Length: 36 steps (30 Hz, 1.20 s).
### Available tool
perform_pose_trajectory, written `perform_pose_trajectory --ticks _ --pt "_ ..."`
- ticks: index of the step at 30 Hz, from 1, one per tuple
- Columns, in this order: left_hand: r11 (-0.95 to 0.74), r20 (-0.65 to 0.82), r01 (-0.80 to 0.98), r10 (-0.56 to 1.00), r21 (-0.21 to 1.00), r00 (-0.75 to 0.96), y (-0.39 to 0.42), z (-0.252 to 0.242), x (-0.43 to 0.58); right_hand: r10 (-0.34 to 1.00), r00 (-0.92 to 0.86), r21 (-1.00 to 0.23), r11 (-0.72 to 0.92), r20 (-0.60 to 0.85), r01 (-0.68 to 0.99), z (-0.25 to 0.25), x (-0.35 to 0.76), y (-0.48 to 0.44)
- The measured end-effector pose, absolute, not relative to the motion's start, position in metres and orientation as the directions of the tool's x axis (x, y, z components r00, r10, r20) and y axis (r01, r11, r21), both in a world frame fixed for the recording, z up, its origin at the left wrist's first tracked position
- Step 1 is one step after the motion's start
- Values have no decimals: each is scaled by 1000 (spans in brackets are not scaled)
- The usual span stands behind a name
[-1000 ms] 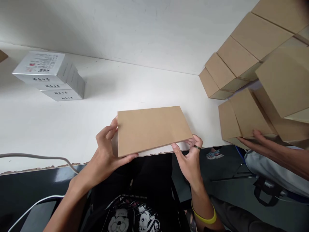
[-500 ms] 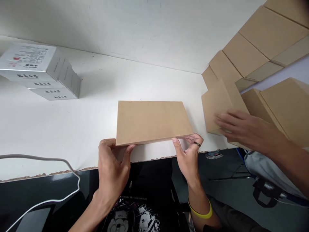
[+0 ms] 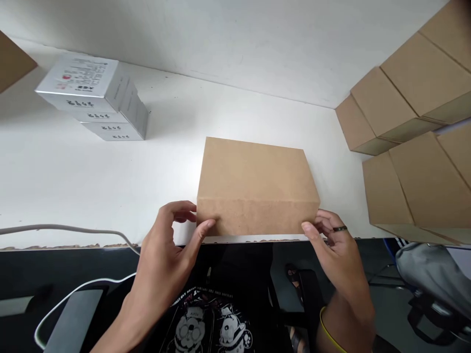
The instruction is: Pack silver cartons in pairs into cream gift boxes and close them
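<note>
A plain brown cardboard box (image 3: 257, 171) rests near the front edge of the white table, its broad top and front side facing me. My left hand (image 3: 171, 255) is at its front left corner, thumb on the front side and fingers curled by the left end. At the front right corner, my right hand (image 3: 334, 250), with a dark ring and a yellow wristband, has its thumb on the front side and its fingers around the right end. The fingertips at the right end are partly hidden.
Rows of brown boxes (image 3: 419, 181) stand at the right. Silver-white printed boxes (image 3: 125, 117) are stacked at the back left. A brown corner (image 3: 13, 63) shows at the far left. A pale cable (image 3: 73, 228) crosses the table's front edge.
The box now shows more of its front side, and both hands hold its front corners. The other person's hand at the right has left view. The whole view has shifted.
</note>
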<state>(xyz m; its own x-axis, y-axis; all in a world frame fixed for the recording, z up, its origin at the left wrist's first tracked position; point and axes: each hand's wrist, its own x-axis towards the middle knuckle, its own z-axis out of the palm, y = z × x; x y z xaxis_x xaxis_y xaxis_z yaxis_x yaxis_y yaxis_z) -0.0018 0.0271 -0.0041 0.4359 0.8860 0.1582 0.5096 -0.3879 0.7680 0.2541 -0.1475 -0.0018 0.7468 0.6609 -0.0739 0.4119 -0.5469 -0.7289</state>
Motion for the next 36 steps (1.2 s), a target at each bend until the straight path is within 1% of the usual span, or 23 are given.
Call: perform_pose_trajectory --ticks 2,4,5,6,7,10,12,14,16,19,20,22,25,30,33,36 --pt "-458 250 502 869 734 427 30 -5 2 672 741 -694 -534 -1 484 -7 258 -143" --pt "-525 330 493 840 694 430 37 -6 7 670 729 -621 -514 141 592 -14 261 -134" --pt "-549 350 492 826 676 441 41 -7 8 664 718 -586 -504 208 635 -18 262 -129" --pt "-571 353 489 810 660 469 46 -8 9 663 707 -564 -496 245 661 -21 264 -125" --pt "-591 343 482 790 646 509 51 -8 10 668 702 -561 -492 248 666 -24 265 -122" --pt "-644 316 469 734 605 601 67 -10 13 660 733 -608 -518 163 602 -28 267 -117" --pt "-658 303 462 716 595 629 78 -11 16 640 756 -627 -533 140 568 -29 268 -117" --pt "-658 275 430 694 618 665 89 -10 20 627 770 -655 -533 119 535 -30 267 -118" --pt "-654 219 376 642 657 735 102 -9 25 642 764 -707 -511 64 488 -30 263 -120" --pt "-642 110 289 507 711 855 120 -6 30 697 717 -831 -393 11 394 -30 254 -121" --pt "-641 90 272 473 718 876 124 -5 31 713 701 -869 -339 13 361 -30 250 -120" --pt "-648 92 259 455 716 886 131 -5 33 734 678 -918 -253 24 306 -31 241 -118" --pt "-647 125 245 471 722 873 138 -7 38 745 666 -941 -206 28 270 -31 230 -111" --pt "-562 118 178 450 808 885 140 -6 43 744 668 -938 -217 22 272 -27 229 -103" --pt "-585 116 177 427 792 897 118 -8 35 717 697 -941 -224 17 253 -27 236 -111" --pt "-597 185 158 472 787 862 77 -21 16 685 728 -947 -249 -22 205 -34 235 -141"
